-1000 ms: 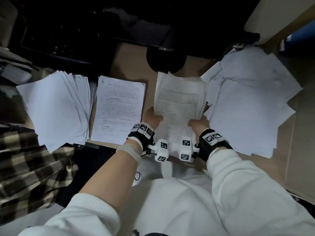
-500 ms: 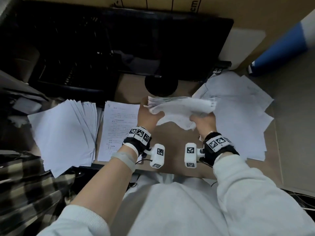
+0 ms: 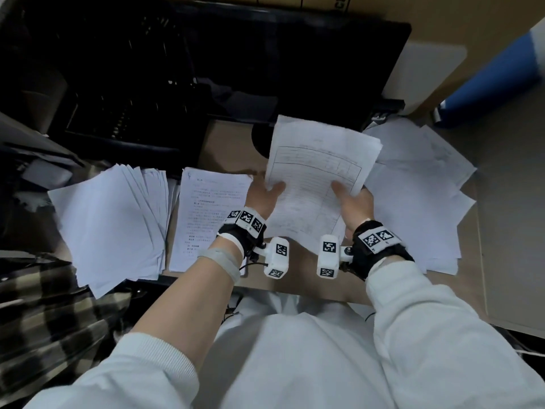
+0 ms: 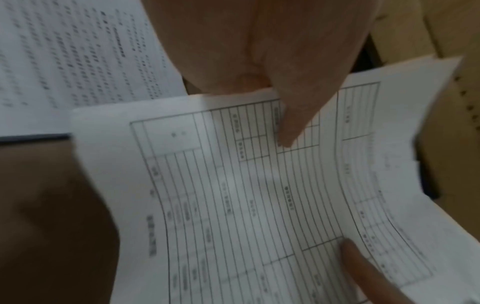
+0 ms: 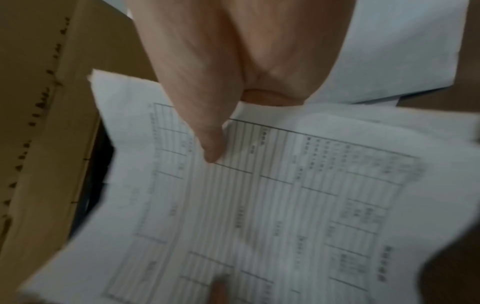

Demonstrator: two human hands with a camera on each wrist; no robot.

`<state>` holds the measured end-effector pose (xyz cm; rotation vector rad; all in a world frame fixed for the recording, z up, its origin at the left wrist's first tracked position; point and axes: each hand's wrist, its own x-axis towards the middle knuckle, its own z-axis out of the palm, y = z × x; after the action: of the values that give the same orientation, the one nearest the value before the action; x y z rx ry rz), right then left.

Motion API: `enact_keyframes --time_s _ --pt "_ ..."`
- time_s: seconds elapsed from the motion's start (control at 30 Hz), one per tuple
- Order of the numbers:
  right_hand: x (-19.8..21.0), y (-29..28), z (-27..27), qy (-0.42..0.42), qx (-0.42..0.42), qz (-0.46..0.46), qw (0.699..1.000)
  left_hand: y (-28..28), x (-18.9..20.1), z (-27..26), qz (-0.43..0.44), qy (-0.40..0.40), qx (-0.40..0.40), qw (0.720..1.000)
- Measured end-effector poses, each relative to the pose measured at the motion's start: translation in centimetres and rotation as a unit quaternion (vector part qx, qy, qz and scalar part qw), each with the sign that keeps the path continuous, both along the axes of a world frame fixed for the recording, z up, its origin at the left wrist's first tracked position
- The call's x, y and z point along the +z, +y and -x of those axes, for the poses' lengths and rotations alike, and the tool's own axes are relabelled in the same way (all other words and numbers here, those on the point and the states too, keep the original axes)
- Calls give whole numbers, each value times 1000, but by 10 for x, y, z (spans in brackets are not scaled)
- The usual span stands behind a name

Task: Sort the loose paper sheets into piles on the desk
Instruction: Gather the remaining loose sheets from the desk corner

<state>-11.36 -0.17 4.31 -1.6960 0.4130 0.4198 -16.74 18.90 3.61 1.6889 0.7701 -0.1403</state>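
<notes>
While lifted clear of the desk (image 3: pixel 227 137), held: one bundle of forms (image 3: pixel 312 184), left hand (image 3: pixel 261 196) and right hand (image 3: pixel 354 202) each pinching an edge. Left to right below: three paper piles – fanned blank pile (image 3: pixel 112 225) at left edge, printed pile (image 3: pixel 206 216) mid-desk, loose heap (image 3: pixel 418 196) at right edge.

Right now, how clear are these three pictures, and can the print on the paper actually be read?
Head view: dim and bent at the edges, the form sheet fairly sharp, its table lines visible but not legible. Left wrist view: soft and smeared, the left hand close up, grid lines curved by the lens. Right wrist view: blurriest, the right hand sharper than the streaked print.
</notes>
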Motion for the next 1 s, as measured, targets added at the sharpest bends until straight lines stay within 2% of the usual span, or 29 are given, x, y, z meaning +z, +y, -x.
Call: enact_keyframes --time_s 0.07,0.2,0.27,0.37,0.43,0.53,0.67,0.83,1.0 --pt "-18 -7 3 34 16 28 999 -6 -17 8 -27 44 -38 998" --pt "-65 -25 15 149 88 76 982 -20 -45 23 -41 99 -27 994" --pt "-84 -32 19 172 118 104 973 -25 -52 28 -37 131 -19 991" --pt "-104 -32 20 178 146 126 965 -26 -59 32 -9 155 37 987" --pt "-108 -21 16 200 159 121 959 -21 -66 36 -16 156 74 985" --pt "-100 -3 7 217 179 186 941 -12 -53 43 -10 126 174 977" --pt "-74 23 -5 160 242 265 920 3 -30 57 -11 95 230 969" --pt "-56 89 17 149 302 136 932 35 -6 99 -35 72 293 953" --pt "-37 157 64 150 407 64 899 79 1 167 -57 92 361 926"
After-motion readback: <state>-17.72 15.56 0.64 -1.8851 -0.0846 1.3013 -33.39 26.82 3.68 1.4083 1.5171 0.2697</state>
